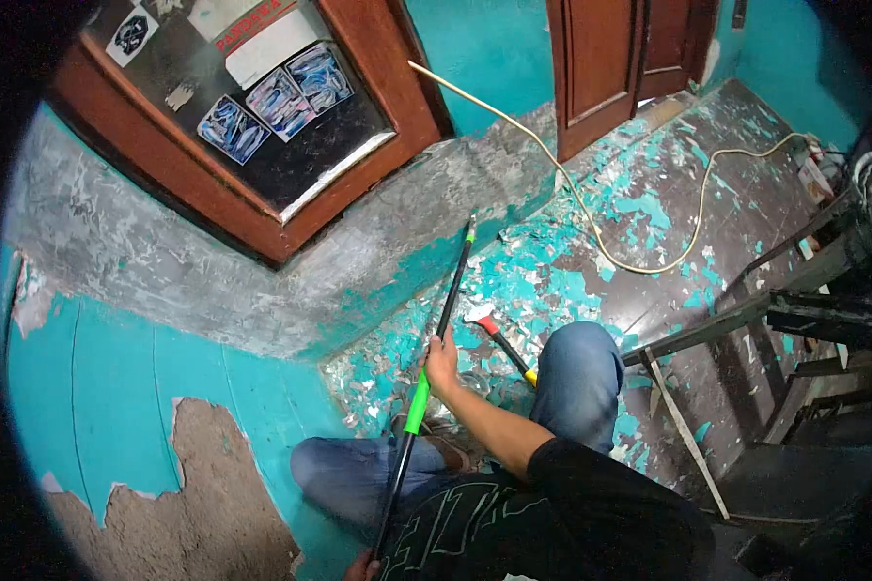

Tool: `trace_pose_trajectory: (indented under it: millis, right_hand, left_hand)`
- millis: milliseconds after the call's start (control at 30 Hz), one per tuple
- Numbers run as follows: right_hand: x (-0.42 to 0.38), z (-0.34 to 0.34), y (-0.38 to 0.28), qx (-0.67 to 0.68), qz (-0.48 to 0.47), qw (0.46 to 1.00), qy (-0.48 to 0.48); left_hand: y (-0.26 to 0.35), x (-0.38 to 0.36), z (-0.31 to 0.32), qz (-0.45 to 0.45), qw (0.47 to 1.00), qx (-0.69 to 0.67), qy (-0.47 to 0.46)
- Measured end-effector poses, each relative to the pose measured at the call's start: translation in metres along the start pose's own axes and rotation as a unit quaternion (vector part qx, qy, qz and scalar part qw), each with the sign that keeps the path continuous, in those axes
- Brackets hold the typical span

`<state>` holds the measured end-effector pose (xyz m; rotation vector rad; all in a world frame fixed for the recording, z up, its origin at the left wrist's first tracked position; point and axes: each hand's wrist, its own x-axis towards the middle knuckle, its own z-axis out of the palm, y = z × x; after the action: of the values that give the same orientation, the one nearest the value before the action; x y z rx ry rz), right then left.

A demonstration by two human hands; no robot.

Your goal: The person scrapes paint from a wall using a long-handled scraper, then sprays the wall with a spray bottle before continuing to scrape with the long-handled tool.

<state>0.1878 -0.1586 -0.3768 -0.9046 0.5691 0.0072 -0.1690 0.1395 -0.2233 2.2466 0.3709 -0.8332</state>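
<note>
Low in the middle of the frame the person sits on the floor with knees bent, both hands on a long black pole (436,339) with green bands. The right hand (441,366) is wrapped closed round the shaft at about its midpoint, just above the green sleeve; the left hand (361,566) shows only as a sliver at the bottom edge, at the pole's butt, and how tightly it closes I cannot tell. The pole runs up and to the right, its green tip reaching the seam where the grey, stripped band of wall (213,281) meets the paint-flaked floor (591,252) at centre frame. A red-handled scraper (499,339) lies on the floor just beside the right knee. The step in hand looks like scraping loose turquoise paint at that seam. The next move seems to call for a firm two-handed push along the shaft, keeping the tip flat against the surface.
</note>
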Motion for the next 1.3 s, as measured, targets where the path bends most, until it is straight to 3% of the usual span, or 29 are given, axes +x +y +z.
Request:
trace_pose_trajectory:
  millis: [33, 533, 600, 633, 667, 700, 800, 867, 933, 1000, 1133, 1200, 1233, 1300]
  right_hand:
    - [0.000, 0.003, 0.006, 0.051, 0.031, 0.998, 0.008]
    - [-0.007, 0.013, 0.004, -0.007, 0.014, 1.000, 0.016]
    - [0.000, 0.015, 0.007, -0.046, 0.019, 0.998, 0.023]
    - [0.001, 0.016, 0.010, -0.047, 0.022, 0.998, 0.021]
    - [0.000, 0.017, 0.010, -0.025, 0.016, 0.999, 0.020]
    - [0.001, 0.017, 0.007, -0.004, 0.009, 1.000, 0.020]
    - [-0.004, 0.014, 0.003, 0.085, 0.051, 0.995, 0.014]
    - [-0.004, 0.009, 0.003, 0.066, 0.033, 0.997, 0.009]
    - [0.000, 0.009, 0.001, 0.050, 0.013, 0.999, 0.005]
    - [-0.003, 0.007, -0.002, 0.028, 0.018, 0.999, 0.015]
    - [-0.003, 0.004, -0.005, 0.019, 0.023, 1.000, 0.010]
    - [0.004, 0.007, -0.003, -0.008, 0.016, 1.000, 0.016]
    - [0.006, 0.006, -0.007, 0.004, 0.029, 0.999, 0.020]
    - [0.008, 0.008, -0.006, 0.008, 0.024, 1.000, 0.017]
  left_hand:
    - [-0.012, -0.003, 0.007, -0.010, 1.000, -0.026, 0.000]
    - [-0.142, 0.022, 0.023, -0.168, 0.929, -0.328, -0.009]
    - [-0.098, 0.040, 0.020, -0.183, 0.912, -0.368, -0.007]
    - [-0.037, 0.022, 0.024, -0.184, 0.911, -0.369, -0.005]
    - [0.009, 0.010, 0.025, -0.125, 0.980, -0.156, 0.024]
    - [0.040, 0.006, 0.025, -0.057, 0.995, 0.064, 0.051]
    - [0.069, 0.000, 0.029, -0.048, 0.994, 0.031, 0.088]
    - [0.049, 0.009, 0.030, -0.008, 0.994, 0.077, 0.077]
    - [-0.010, 0.028, 0.036, 0.033, 0.989, 0.125, 0.067]
    - [-0.101, 0.041, 0.050, -0.071, 0.995, -0.047, 0.058]
    - [-0.090, 0.042, 0.061, -0.097, 0.992, 0.031, 0.073]
    - [-0.061, 0.037, 0.050, 0.111, 0.980, 0.118, 0.111]
    - [-0.026, 0.030, 0.047, 0.111, 0.980, 0.119, 0.112]
    - [0.045, 0.016, 0.039, -0.027, 0.995, 0.065, 0.076]
